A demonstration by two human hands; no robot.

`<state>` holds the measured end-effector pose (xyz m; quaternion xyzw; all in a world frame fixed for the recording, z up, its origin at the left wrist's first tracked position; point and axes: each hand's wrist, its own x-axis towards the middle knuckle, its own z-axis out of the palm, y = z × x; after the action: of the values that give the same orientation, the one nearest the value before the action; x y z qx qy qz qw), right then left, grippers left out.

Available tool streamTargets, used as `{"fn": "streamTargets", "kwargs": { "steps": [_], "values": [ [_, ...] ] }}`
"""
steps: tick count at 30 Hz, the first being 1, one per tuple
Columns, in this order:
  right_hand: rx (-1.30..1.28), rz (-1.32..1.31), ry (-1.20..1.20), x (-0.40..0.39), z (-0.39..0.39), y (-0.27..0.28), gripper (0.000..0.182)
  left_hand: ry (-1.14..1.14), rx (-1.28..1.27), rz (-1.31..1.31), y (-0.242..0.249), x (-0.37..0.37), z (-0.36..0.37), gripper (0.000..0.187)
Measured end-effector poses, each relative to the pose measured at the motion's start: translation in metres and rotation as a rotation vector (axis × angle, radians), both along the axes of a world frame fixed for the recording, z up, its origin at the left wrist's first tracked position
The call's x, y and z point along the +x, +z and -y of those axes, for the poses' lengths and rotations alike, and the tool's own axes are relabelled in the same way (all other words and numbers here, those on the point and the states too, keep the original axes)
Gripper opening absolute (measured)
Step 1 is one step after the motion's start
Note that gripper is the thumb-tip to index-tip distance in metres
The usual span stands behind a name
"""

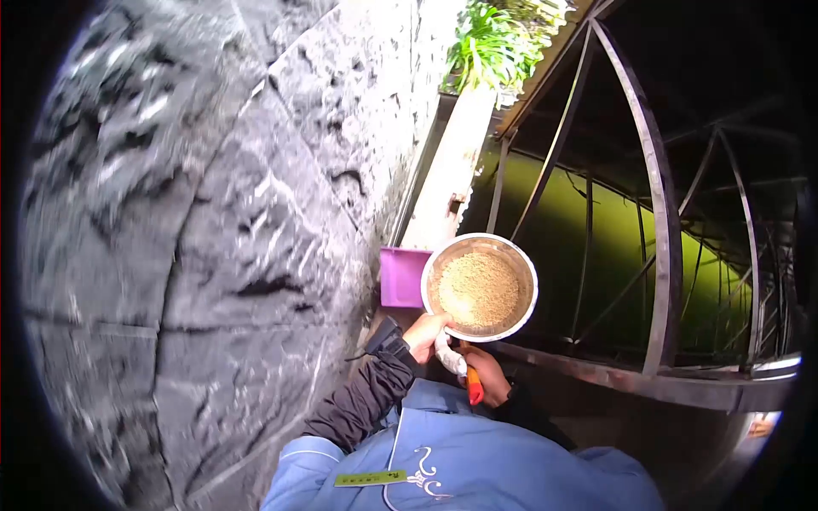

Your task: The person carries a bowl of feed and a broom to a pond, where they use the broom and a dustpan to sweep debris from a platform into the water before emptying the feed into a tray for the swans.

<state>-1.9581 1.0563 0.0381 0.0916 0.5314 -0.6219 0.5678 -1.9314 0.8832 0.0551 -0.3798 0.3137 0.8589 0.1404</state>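
A round metal bowl [527, 318] with a pale rim holds tan, grainy material [479, 288]. My left hand [423, 337] is closed at the bowl's near rim, its fingertips at the edge. Below the rim a rough white handle-like piece [449, 354] slants down and ends in an orange-red grip [475, 388]. My right hand [487, 373] is closed around this grip, close under the bowl. The far end of the white piece lies partly hidden by my left hand.
A purple plastic bin [403, 277] sits left of the bowl. Dark rough stone slabs [256, 255] rise on the left. A white ledge [452, 170] leads up to green leafy plants [490, 51]. Metal framework [660, 213] stands over a dark space on the right.
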Motion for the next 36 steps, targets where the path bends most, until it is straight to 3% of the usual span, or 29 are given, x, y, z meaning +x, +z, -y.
{"fn": "streamTargets", "kwargs": {
  "steps": [5, 8, 16, 22, 24, 26, 29, 32, 36],
  "values": [
    [0.037, 0.022, -0.237, -0.035, 0.067, 0.018, 0.016, -0.076, 0.056, -0.005, 0.008, -0.056, 0.059, 0.01],
    [0.073, -0.06, -0.433, -0.054, 0.097, 0.023, 0.022, -0.149, 0.131, 0.009, -0.01, -0.088, 0.088, 0.007],
    [-0.08, -0.159, -0.678, -0.145, 0.182, 0.049, 0.019, -0.172, 0.015, -0.048, -0.002, -0.199, 0.152, 0.011],
    [-0.089, -0.216, -0.566, -0.231, 0.235, 0.066, 0.02, -0.124, 0.093, -0.132, 0.002, -0.297, 0.196, 0.01],
    [-0.131, -0.218, -0.591, -0.265, 0.252, 0.071, 0.021, -0.122, 0.073, -0.043, 0.007, -0.329, 0.212, 0.009],
    [-0.088, -0.156, -0.562, -0.302, 0.263, 0.079, 0.022, -0.147, 0.075, -0.047, 0.06, -0.363, 0.222, 0.007],
    [-0.065, -0.219, -0.481, -0.344, 0.278, 0.078, 0.021, -0.031, 0.151, -0.091, 0.007, -0.424, 0.245, 0.006],
    [-0.09, -0.309, -0.43, -0.383, 0.29, 0.063, 0.02, -0.036, 0.294, -0.144, 0.014, -0.461, 0.266, 0.01],
    [-0.058, -0.233, -0.378, -0.44, 0.309, 0.073, 0.019, -0.017, 0.24, -0.18, 0.022, -0.516, 0.288, 0.012]
  ]
}}
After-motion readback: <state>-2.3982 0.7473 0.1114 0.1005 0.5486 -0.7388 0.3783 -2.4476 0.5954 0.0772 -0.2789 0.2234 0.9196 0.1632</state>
